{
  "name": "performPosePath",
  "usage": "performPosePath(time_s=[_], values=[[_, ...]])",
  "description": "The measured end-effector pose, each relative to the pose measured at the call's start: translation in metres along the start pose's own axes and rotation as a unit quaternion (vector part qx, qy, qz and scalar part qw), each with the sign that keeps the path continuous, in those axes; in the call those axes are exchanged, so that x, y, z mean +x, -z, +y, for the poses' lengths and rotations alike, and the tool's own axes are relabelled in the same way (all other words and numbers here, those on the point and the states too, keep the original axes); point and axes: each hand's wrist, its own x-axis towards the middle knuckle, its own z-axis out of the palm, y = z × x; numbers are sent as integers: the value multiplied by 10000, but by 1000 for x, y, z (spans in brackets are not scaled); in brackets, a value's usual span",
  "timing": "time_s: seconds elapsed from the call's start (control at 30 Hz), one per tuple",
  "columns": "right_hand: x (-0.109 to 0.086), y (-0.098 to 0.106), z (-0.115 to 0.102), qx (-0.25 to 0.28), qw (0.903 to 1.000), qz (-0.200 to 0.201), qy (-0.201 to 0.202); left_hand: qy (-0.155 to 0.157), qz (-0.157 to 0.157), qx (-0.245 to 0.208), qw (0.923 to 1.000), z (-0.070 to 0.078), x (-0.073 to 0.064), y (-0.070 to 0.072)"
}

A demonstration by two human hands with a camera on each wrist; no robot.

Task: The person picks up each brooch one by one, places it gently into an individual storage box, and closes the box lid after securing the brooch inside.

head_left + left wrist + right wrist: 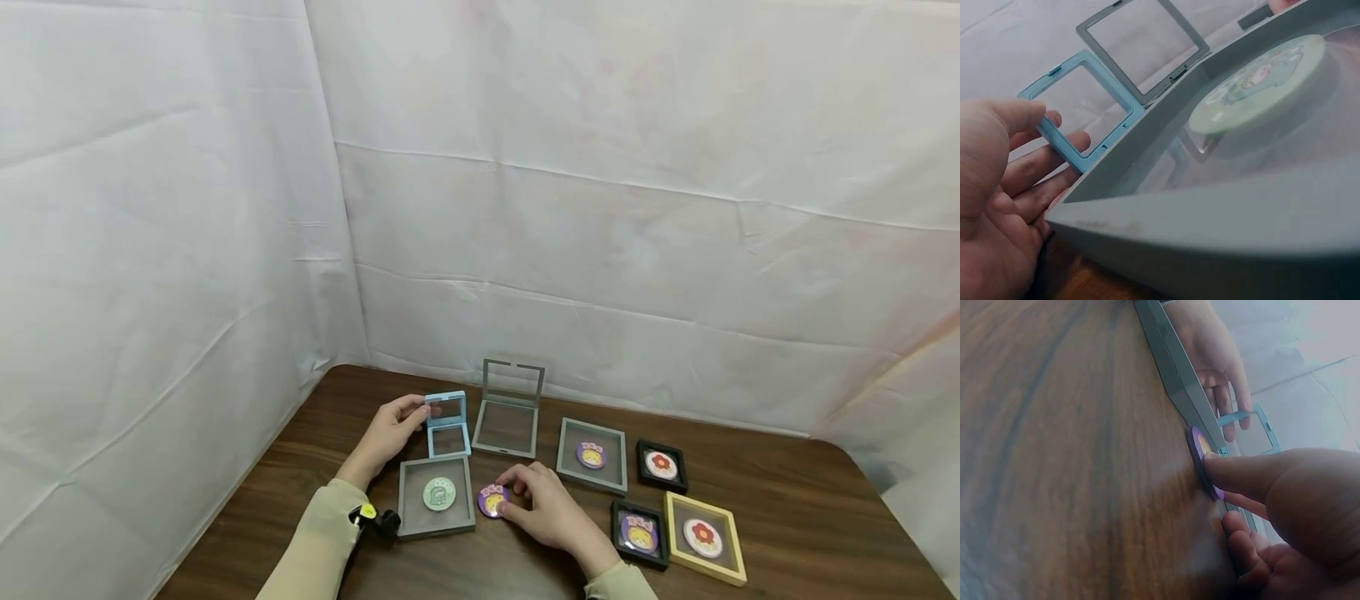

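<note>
My left hand [386,433] holds the lid edge of a small light-blue display frame [447,427], thumb on one side and fingers behind. This frame is hinged apart, its lid standing up and its clear windows showing. With thumb and fingers, my right hand [553,514] pinches a round purple badge [491,502] with a yellow cartoon figure. In the right wrist view the badge [1195,450] is tilted on edge close to the wood. Between the hands lies a closed grey frame [437,532] with a green badge [439,494] inside.
Behind, a larger grey frame [537,429] stands with its lid raised. To the right are a grey frame [625,462] with a purple badge, two black frames [685,479] and a yellow frame [738,558], all holding badges. White cloth [600,250] hangs behind the wooden table [810,492].
</note>
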Motion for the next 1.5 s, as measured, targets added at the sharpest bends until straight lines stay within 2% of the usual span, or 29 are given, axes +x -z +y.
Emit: performPosePath(time_s=[0.23,0.47,0.77,0.9,1.03,1.2,1.33,1.5], values=[[5,0,-5,1,10000,-26,-7,-8,333,-82,9994,0,1,5],[9,1,-4,-93,9999,106,30,-45,511,-488,9975,-1,-1,7],[19,15,-8,290,9992,-160,-234,-9,643,-585,9962,-4,-2,3],[24,23,-8,672,9963,-237,-473,-23,615,-590,9964,-6,0,1],[29,29,-6,856,9944,-72,-621,-94,577,-574,9966,-7,3,-1],[34,33,-5,773,9944,238,-686,-120,542,-642,9964,-6,3,-3],[40,31,-3,809,9931,456,-717,-134,569,-612,9964,-6,3,-3],[52,23,-5,1168,9865,738,-877,-108,553,-611,9965,-4,3,-1]])
